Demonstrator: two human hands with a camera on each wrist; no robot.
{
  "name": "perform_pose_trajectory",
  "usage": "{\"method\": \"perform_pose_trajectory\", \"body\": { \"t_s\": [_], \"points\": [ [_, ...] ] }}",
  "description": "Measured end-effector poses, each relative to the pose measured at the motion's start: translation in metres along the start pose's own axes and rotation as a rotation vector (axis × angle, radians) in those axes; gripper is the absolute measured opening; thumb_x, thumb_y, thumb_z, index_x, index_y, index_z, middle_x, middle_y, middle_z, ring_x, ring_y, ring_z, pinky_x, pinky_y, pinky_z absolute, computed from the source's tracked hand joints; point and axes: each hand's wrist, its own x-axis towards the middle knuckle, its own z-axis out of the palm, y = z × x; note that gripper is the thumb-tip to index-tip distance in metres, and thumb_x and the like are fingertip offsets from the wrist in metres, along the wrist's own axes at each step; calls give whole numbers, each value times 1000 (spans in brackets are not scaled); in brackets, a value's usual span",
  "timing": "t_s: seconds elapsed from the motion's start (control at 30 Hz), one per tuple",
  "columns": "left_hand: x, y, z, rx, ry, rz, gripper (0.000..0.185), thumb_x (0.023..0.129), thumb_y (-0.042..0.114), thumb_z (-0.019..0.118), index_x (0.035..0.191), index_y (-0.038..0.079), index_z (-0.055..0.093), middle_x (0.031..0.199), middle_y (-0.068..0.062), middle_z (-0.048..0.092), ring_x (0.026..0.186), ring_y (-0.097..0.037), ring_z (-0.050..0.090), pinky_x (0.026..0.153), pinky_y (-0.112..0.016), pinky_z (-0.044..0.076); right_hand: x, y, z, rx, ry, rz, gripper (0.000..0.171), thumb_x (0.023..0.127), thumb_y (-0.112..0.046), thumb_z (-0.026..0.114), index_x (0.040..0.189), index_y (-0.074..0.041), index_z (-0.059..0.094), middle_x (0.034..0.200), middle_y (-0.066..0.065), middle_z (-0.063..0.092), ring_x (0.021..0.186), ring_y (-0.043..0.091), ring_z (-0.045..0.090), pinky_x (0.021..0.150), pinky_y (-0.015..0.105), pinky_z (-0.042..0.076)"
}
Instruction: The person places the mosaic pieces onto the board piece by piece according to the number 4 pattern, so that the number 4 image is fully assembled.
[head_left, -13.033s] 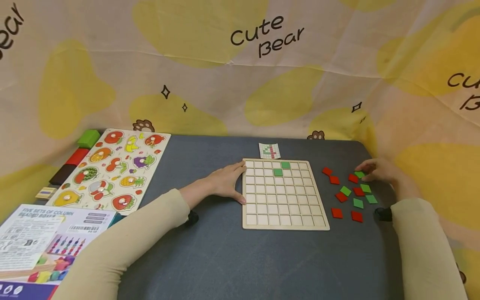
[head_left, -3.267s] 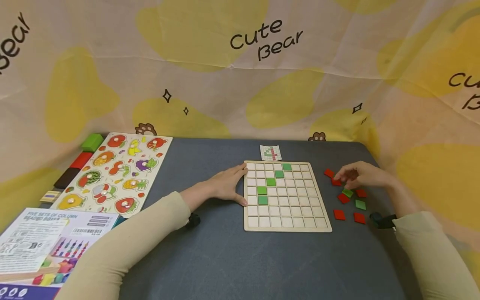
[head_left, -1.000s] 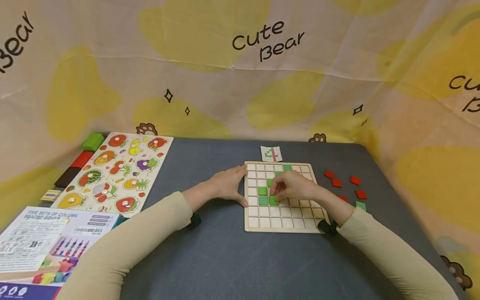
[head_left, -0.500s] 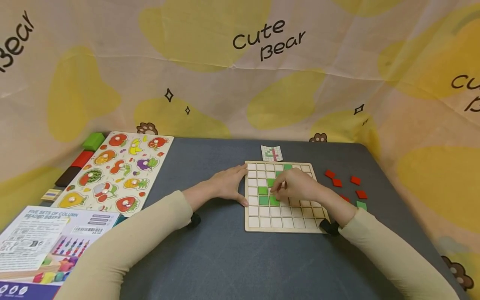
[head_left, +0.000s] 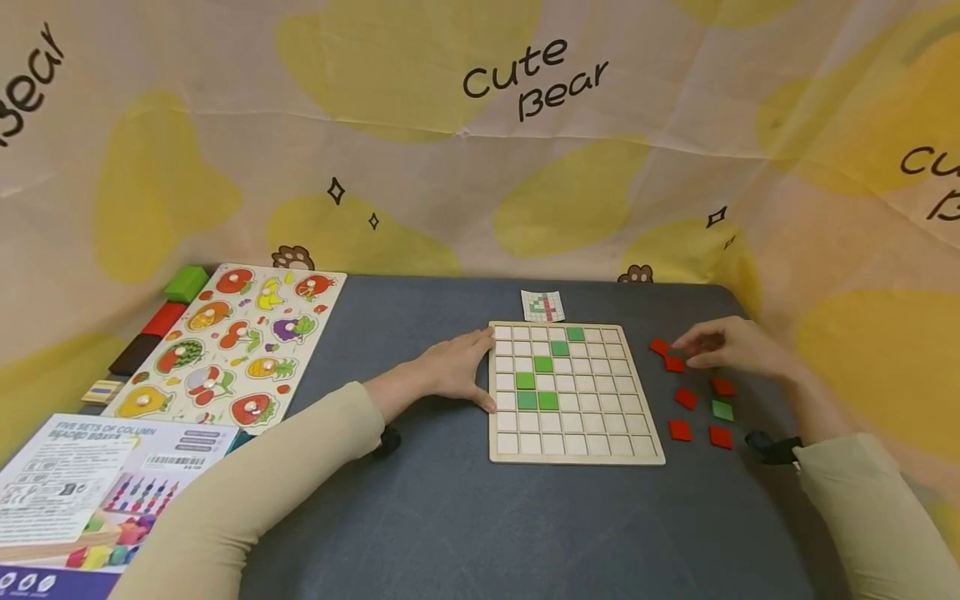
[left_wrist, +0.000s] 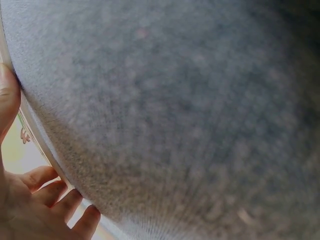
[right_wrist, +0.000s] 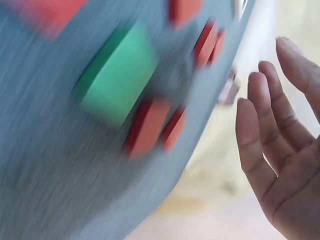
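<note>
A wooden grid board lies mid-table with several green tiles set in a stepped line that ends in a pair at the lower left. My left hand rests flat against the board's left edge, also seen in the left wrist view. My right hand hovers over the loose red tiles to the right of the board. In the right wrist view this hand has straight fingers and holds nothing. One loose green tile lies among the red ones, and it shows blurred in the right wrist view.
A small pattern card lies behind the board. A fruit puzzle board and coloured blocks sit far left, with a printed toy box at the front left. A bear-print cloth walls the table.
My right hand has left the board and moved right to the loose tiles. A green tile it set down stays beside the lowest green one. The left hand has not moved.
</note>
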Motion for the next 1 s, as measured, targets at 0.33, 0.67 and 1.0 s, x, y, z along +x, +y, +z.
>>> {"method": "perform_pose_trajectory", "body": {
  "t_s": [0.33,0.67,1.0],
  "points": [
    [1,-1,2,-6,-7,-5,112,72,66,77,157,14,27,169,-6,12,155,-28,20,121,-54,30,-30,52,-11,229,-277,-161,29,81,8,69,110,4,71,95,-9,68,74,18,57,62,22,52],
    [1,-1,1,-9,-18,-8,112,72,67,76,158,15,25,169,-4,9,156,-27,18,122,-53,28,-32,55,-2,197,-338,-159,34,72,9,72,104,-1,74,96,3,60,79,19,50,60,22,49],
    [-1,-2,1,-14,-19,-6,111,73,67,76,158,15,25,169,-5,9,156,-27,18,122,-54,28,-27,36,3,-26,-244,-84,31,64,-4,85,88,-14,68,78,4,52,68,9,44,56,21,41]
  ]
}}
